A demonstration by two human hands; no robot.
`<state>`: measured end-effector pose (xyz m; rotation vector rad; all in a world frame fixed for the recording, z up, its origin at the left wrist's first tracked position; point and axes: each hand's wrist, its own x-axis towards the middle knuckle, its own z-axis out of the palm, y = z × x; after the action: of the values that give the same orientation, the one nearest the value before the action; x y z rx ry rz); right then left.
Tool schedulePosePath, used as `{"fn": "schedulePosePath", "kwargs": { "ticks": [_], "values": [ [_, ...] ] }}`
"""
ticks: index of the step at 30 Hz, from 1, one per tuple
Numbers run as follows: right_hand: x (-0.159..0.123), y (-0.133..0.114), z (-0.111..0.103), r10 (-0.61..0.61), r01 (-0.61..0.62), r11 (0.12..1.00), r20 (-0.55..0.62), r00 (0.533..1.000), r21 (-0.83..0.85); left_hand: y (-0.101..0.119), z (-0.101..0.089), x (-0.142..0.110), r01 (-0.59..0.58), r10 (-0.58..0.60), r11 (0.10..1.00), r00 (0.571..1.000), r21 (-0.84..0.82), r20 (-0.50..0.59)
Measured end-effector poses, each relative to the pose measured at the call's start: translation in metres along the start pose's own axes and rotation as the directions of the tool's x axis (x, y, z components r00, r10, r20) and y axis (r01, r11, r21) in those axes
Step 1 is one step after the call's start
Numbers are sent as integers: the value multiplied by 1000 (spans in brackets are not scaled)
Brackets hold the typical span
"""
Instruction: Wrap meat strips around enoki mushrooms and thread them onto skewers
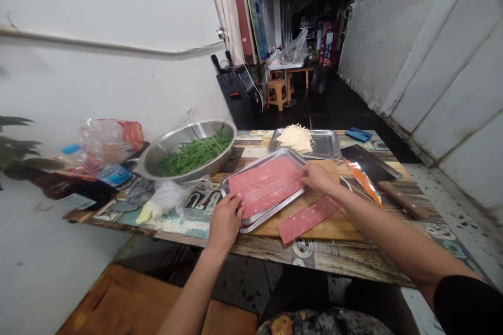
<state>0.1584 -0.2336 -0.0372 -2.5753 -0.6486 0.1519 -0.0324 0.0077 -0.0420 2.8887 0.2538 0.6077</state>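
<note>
Long flat pink meat slices [263, 180] with pale flecks lie side by side in a shallow metal tray [257, 224]. My left hand [226, 222] is at the tray's near left, fingers bent around the end of the nearest slice. At the opposite end of that slice, my right hand [318, 178] pinches it near the tray's right rim. The undersides of my fingertips are hidden. Another meat strip [308, 218] rests on the wooden cutting board [346, 227], under my right forearm and in front of the tray.
A steel bowl [147, 159] of cut green vegetables stands left. Enoki mushrooms [294, 138] lie on a second tray [328, 141] behind. To the right are a cleaver [401, 199], an orange packet [365, 183] and a blue object [358, 134]. Plastic bags [168, 196] and bottles crowd the left end.
</note>
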Motion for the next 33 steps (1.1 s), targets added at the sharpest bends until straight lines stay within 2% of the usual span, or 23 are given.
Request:
{"fn": "schedulePosePath", "kwargs": {
  "ticks": [9,15,22,24,26,28,30,33],
  "values": [
    [3,-3,-7,10,-12,1000,86,996,22,1,0,0,0,0,1000,1000,12,23],
    [3,3,-3,-74,73,997,30,997,35,0,0,0,5,-6,1000,999,16,41],
    [2,4,-2,-25,20,997,65,998,76,0,-1,1,8,-8,1000,999,-5,37],
    [-1,3,-2,-22,21,998,28,999,54,1,-2,0,4,-3,1000,999,-17,32],
    [-5,0,-1,-69,70,998,-60,996,8,3,-2,-2,8,-8,1000,1000,-26,18],
    [-11,-4,0,-184,176,982,-111,977,-75,4,-2,-4,23,-23,999,1000,-23,7],
    [-15,-8,0,-289,273,946,-78,954,-175,7,-3,-6,39,-39,999,999,-1,28],
    [-16,-13,0,-309,294,918,-16,951,-266,13,-8,-5,65,-73,995,992,77,107]
  ]
}}
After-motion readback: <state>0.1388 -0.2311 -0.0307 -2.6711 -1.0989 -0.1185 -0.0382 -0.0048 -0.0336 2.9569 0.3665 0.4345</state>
